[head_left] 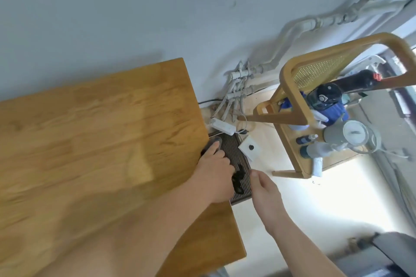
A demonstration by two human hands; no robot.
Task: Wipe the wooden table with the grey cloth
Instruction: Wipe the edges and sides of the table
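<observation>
The wooden table [101, 132] fills the left and middle of the view, and its right edge runs diagonally down the centre. My left hand [213, 173] rests at that right edge, pressing a small grey cloth [213, 143] against the rim. Only a bit of the cloth shows beyond my fingertips. My right hand [265, 193] hangs just off the table's right side, above the floor. It holds nothing, and its fingers are loosely extended.
A dark ribbed mat [236, 153] with black items lies on the floor beside the table edge. Near it are a white power strip [221, 126] and wall pipes [238, 87]. A wooden chair [299, 96] to the right carries bottles and a grey kettle [351, 135].
</observation>
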